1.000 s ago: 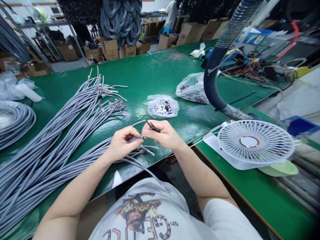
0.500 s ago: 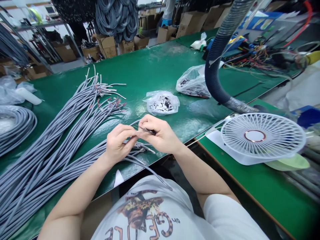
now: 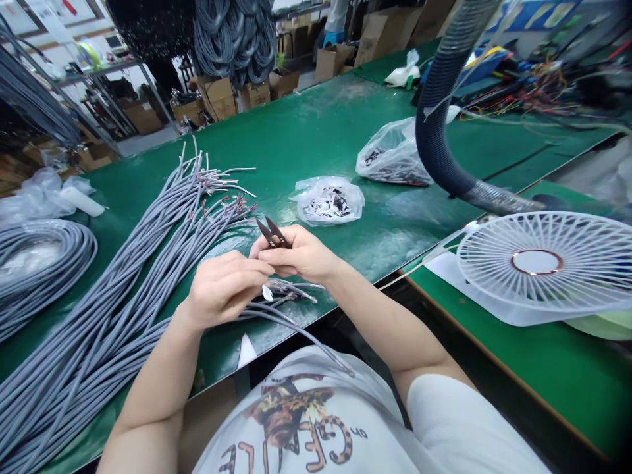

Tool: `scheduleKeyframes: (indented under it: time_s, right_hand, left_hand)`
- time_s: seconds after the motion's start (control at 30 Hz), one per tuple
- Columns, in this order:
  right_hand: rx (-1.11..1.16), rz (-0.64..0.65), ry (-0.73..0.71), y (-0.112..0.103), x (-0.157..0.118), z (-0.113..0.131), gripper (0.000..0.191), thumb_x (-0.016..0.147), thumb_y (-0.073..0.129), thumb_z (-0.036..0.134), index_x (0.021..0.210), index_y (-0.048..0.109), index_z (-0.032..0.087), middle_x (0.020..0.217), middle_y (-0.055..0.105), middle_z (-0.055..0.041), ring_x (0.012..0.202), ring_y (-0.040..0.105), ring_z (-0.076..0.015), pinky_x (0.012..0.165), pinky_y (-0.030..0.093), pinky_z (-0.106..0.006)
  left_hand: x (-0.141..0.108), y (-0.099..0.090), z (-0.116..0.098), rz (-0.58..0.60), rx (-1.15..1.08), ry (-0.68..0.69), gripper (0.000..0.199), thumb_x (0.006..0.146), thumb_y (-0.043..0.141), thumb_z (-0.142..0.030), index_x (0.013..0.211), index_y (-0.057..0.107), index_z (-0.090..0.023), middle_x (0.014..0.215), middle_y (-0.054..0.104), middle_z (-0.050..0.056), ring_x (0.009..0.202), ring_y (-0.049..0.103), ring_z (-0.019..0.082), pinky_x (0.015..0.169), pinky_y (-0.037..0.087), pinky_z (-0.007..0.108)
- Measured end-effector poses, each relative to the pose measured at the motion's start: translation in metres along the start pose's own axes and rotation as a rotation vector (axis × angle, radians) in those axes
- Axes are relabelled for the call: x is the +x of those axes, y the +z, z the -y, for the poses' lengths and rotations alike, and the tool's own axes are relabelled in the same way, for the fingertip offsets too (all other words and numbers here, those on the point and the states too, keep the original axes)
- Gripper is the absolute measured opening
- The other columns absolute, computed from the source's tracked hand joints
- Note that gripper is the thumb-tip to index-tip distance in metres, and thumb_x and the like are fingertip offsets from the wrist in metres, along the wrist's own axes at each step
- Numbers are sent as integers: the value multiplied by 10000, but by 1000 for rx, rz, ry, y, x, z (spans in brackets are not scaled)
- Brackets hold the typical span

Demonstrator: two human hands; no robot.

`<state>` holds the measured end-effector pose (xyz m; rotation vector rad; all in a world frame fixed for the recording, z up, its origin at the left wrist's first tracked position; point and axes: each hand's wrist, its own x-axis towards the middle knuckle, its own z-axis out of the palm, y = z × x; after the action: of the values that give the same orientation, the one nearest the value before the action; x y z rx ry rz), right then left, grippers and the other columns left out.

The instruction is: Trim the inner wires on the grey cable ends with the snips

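My right hand is closed around dark thread snips, whose two blades stick up spread apart. My left hand is closed, its fingertips meeting those of my right hand. What the left fingers pinch is hidden behind them; a small white piece shows just below the fingertips. Under both hands lie the stripped ends of a bundle of grey cables. One loose grey cable runs over the table edge towards my shirt. Further left, more grey cables end in red and white wires.
Beyond my hands sit a plastic bag of small black and white pieces and a larger clear bag. A dark flexible hose arches down at the right, near a white fan. Coiled cable lies at the far left.
The snips have turned in my right hand, so their blades now point up and away. My left hand has shifted slightly left and down, and a white piece now shows below it.
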<state>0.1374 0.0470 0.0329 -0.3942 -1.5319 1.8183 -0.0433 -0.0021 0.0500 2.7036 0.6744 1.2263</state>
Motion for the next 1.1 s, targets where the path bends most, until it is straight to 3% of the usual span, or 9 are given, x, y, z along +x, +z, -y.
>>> scheduleKeyframes:
  time_s: [0.2,0.37,0.53,0.87,1.1]
  right_hand:
    - [-460,-223,-228,5,-17,2,323,913,473,393,991,638,126,714,630,-9,592,536,-75,611,458,-215]
    - [-730,-207,-339,8,-32,-6,274,902,508,304,1066,665,151,1028,712,-93,901,657,-160,819,500,-276]
    - [-882,-185,-453,11,-33,-11,298,910,519,308,1123,658,153,948,730,-88,800,665,-146,747,505,-256]
    - [-956,-155,-402,11,-32,-6,315,921,515,341,1131,661,159,887,723,-76,729,643,-128,687,464,-232]
    - [-1006,-119,-468,12,-30,0,290,931,498,317,1063,678,133,751,688,-48,617,582,-105,602,412,-210]
  left_hand:
    - [-5,-6,4,-277,-307,-327,77,791,639,-100,805,654,-174,798,731,42,770,692,161,727,554,287]
    - [-8,-6,7,-312,-427,-421,43,809,640,-138,842,648,-165,810,731,49,767,695,166,681,566,287]
    - [-9,-6,6,-303,-452,-460,26,815,639,-157,841,637,-155,819,729,65,719,687,157,642,563,277]
    - [-10,-7,4,-279,-435,-459,42,813,642,-180,842,649,-150,820,730,89,781,704,196,664,578,306]
    - [-8,-7,1,-251,-459,-428,67,811,634,-130,856,665,-170,824,733,63,801,708,190,708,584,311]
